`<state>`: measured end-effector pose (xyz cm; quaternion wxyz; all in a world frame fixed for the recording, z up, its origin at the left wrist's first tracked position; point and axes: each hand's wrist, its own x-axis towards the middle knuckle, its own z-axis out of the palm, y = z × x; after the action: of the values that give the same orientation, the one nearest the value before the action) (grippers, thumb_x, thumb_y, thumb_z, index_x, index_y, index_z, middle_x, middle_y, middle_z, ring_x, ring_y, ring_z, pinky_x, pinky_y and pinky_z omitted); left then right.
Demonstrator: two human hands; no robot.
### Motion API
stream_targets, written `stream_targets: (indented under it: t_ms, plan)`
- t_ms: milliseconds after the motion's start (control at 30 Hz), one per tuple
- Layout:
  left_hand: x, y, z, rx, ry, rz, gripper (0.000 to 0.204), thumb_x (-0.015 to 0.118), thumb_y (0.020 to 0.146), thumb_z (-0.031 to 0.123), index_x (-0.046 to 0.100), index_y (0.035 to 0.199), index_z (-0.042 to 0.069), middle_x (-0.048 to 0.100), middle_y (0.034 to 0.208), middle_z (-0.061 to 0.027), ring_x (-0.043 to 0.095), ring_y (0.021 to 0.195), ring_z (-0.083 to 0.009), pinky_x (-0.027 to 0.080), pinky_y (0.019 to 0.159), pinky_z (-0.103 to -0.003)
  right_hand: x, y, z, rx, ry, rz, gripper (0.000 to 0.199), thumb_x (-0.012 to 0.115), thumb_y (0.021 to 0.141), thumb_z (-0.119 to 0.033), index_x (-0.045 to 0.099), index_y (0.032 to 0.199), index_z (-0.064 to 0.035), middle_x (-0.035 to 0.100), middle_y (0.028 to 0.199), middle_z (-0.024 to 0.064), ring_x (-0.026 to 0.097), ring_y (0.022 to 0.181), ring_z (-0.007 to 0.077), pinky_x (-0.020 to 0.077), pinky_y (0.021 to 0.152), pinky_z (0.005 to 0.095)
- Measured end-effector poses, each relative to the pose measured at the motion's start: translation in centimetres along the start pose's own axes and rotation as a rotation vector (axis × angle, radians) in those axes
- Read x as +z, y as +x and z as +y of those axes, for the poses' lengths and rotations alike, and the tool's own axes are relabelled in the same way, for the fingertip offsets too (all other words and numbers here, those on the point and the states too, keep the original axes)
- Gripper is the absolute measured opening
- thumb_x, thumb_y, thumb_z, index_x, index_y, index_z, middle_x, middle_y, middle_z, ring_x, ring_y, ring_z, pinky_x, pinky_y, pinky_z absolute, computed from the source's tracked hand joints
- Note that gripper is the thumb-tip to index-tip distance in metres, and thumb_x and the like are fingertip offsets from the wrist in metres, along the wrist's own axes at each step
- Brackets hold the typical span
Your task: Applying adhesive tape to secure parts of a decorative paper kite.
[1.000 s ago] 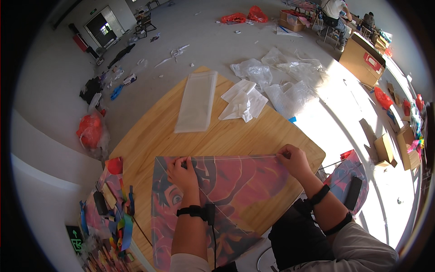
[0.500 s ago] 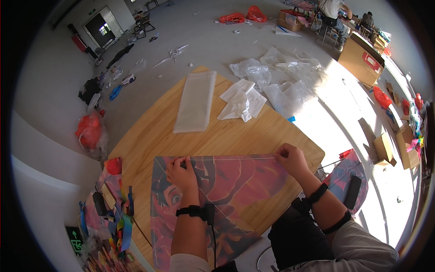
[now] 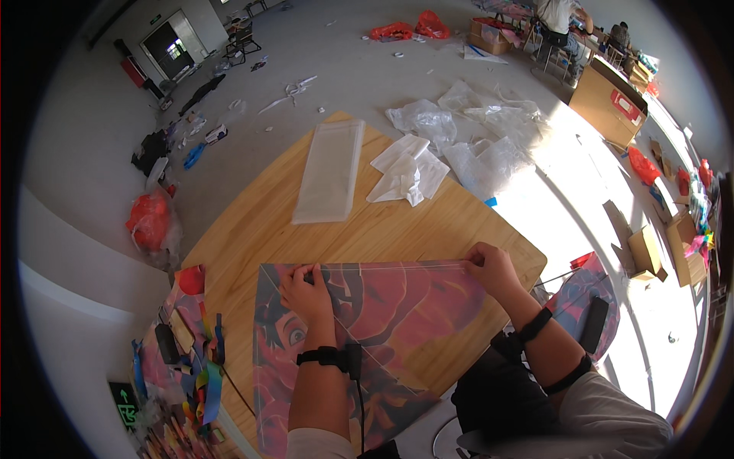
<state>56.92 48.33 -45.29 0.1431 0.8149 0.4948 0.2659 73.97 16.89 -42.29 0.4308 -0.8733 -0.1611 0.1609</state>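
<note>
The left hand [image 3: 307, 297] rests on a printed cloth [image 3: 401, 302] spread over a wooden table [image 3: 413, 237]; the right hand [image 3: 492, 269] pinches its far right corner. Clear plastic sleeves [image 3: 330, 172] lie beyond.

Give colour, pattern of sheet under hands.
The sheet: pinkish red with dark patches, cartoon print; best in the head view.

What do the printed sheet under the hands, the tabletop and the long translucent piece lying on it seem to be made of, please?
Printed sheet: probably thin synthetic fabric, matte; it shows little shine and pale, seam-like lines. Tabletop: wood or wood-look, perhaps satin; pale grain streaks run across it. Translucent piece: likely plastic film; it looks milky and partly see-through.
</note>
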Motion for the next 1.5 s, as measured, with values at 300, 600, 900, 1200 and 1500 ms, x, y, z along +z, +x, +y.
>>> stream_targets:
  t_ms: [300,600,900,1200,1500]
  plan:
    - [0.2,-0.1,-0.2,0.016,0.014,0.005,0.018,0.073,0.091,0.032,0.073,0.095,0.014,0.061,0.117,-0.0014,0.052,0.119,-0.0279,0.035,0.104,-0.048,-0.2,0.1,0.1,-0.001,-0.018,-0.013,0.016,0.077,0.08,-0.012,0.07,0.09,-0.0017,0.072,0.08,0.0117,0.071,0.076,0.0229,0.055,0.068,0.0344]
    - [0.2,-0.1,-0.3,0.018,0.023,0.003,0.019,0.072,0.092,0.033,0.073,0.096,0.015,0.061,0.117,-0.0013,0.052,0.118,-0.0283,0.035,0.103,-0.048,-0.3,1.0,-0.2,-0.003,-0.096,-0.044,0.019,0.078,0.077,-0.014,0.07,0.087,-0.0013,0.072,0.08,0.0118,0.071,0.075,0.0244,0.0553,0.068,0.0352]
    - [-0.1,-0.1,-0.1,0.012,0.03,-0.012,0.019,0.071,0.092,0.033,0.073,0.099,0.015,0.06,0.12,-0.0014,0.051,0.12,-0.0279,0.035,0.103,-0.046,0.1,1.8,0.6,-0.001,-0.122,-0.041,0.017,0.078,0.075,-0.015,0.072,0.084,-0.002,0.071,0.08,0.0131,0.071,0.076,0.0271,0.056,0.068,0.0375]
    - [-0.3,-0.1,-0.1,0.02,0.0,-0.013,0.019,0.07,0.093,0.032,0.072,0.098,0.014,0.06,0.119,-0.0024,0.05,0.12,-0.0283,0.035,0.105,-0.046,0.3,2.4,0.6,-0.026,-0.208,-0.048,0.016,0.077,0.072,-0.016,0.072,0.081,-0.0035,0.072,0.083,0.0142,0.07,0.079,0.0312,0.0562,0.07,0.0401]
    - [-0.3,-0.3,0.1,0.015,0.004,-0.016,0.019,0.069,0.093,0.031,0.072,0.098,0.013,0.06,0.12,-0.003,0.05,0.121,-0.0282,0.034,0.106,-0.046,0.2,4.4,1.1,-0.02,-0.424,-0.168,0.018,0.076,0.073,-0.021,0.071,0.074,-0.0035,0.07,0.078,0.0139,0.069,0.074,0.0307,0.0546,0.067,0.0403]
